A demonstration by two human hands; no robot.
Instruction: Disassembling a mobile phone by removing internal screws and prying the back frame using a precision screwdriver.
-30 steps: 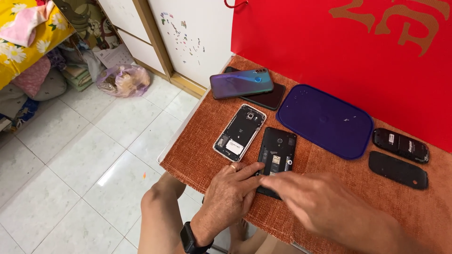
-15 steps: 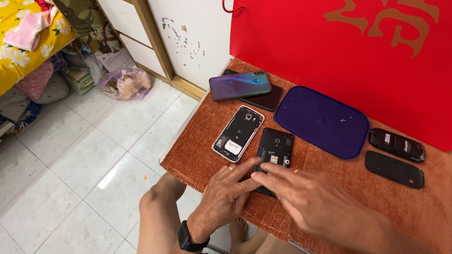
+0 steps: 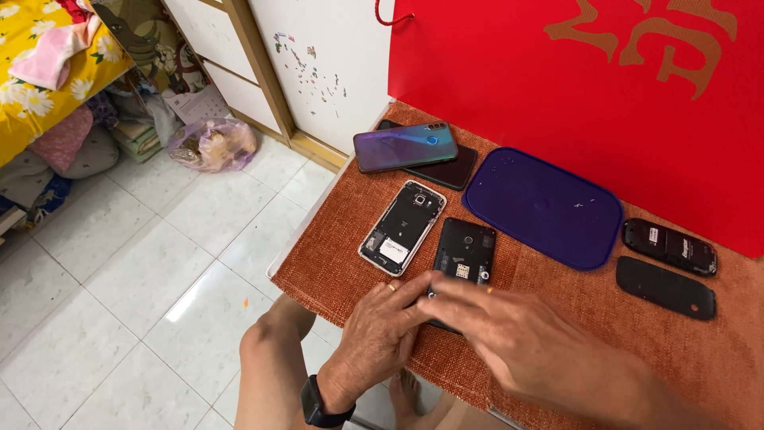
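Both hands on open-backed black phone [image 3: 464, 256] | our left hand [image 3: 380, 334] pinched its near edge, right hand [image 3: 509, 330] spread flat above | risk: a slip could shove it into the opened silver-framed phone [image 3: 402, 227] just left.

1. I count five phones on the cloth: a purple-blue one [image 3: 405, 146] atop a dark one [image 3: 446, 169] at upper centre, an opened silver-edged one [image 3: 402, 227], an opened black one [image 3: 464, 253] by my fingers, and a small black one [image 3: 669, 247] at right.
2. One loose black back cover [image 3: 665, 287], right.
3. One purple tray [image 3: 543, 206], centre.
4. Two hands, mine: left hand [image 3: 376, 338], right hand [image 3: 517, 338].
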